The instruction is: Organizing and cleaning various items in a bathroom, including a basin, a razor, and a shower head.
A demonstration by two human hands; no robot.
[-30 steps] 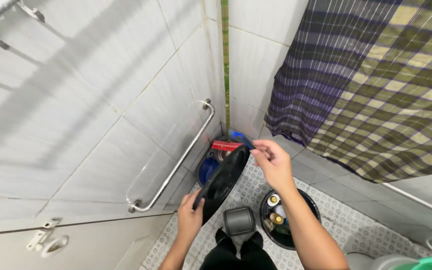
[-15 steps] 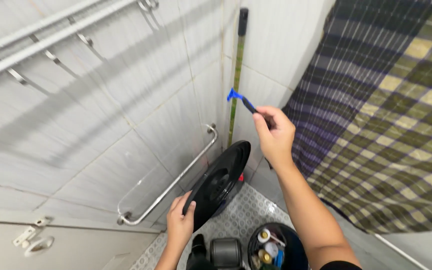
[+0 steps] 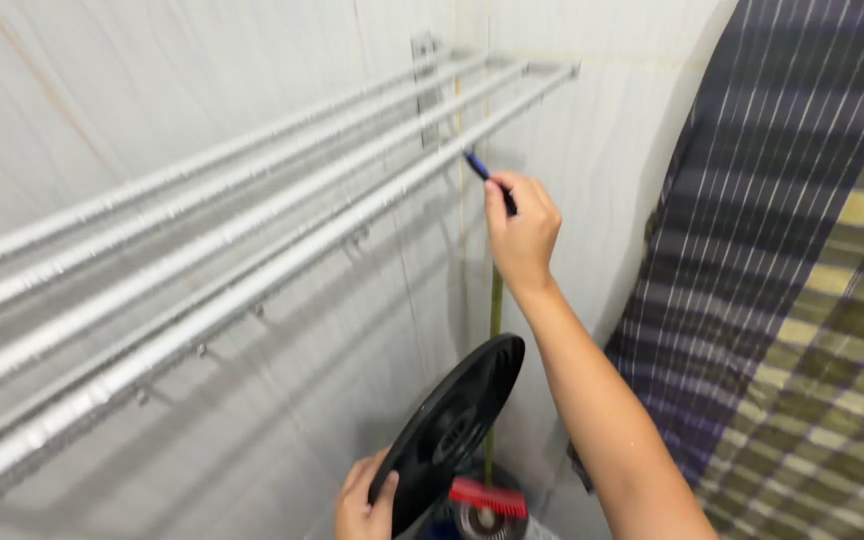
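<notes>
High up on the white tiled wall (image 3: 202,90), a long metal rack (image 3: 252,235) with four shiny bars runs toward the corner. To our right hangs a big checked cloth (image 3: 802,300), purple and yellow-green. Low down we see a round black lid (image 3: 457,430), tipped on its edge. Under it are a red brush (image 3: 487,497) and the thin green stick (image 3: 493,320) that stands in the corner.

Our right hand (image 3: 522,225) is up by the front bar, with its fingers pinched shut on a small blue razor (image 3: 482,172). The razor's top end touches the bar or is just beside it; its head is hidden, so we cannot tell which. Our left hand (image 3: 362,505) is clamped on the bottom edge of the lid.

We think we are at the step of setting the razor up on the rack. That calls for a slow, careful lift over the front bar.

Room is tight. The corner is close, the cloth hangs near our arm, and the gaps between bars are thin. Below the rack we have more open space.
</notes>
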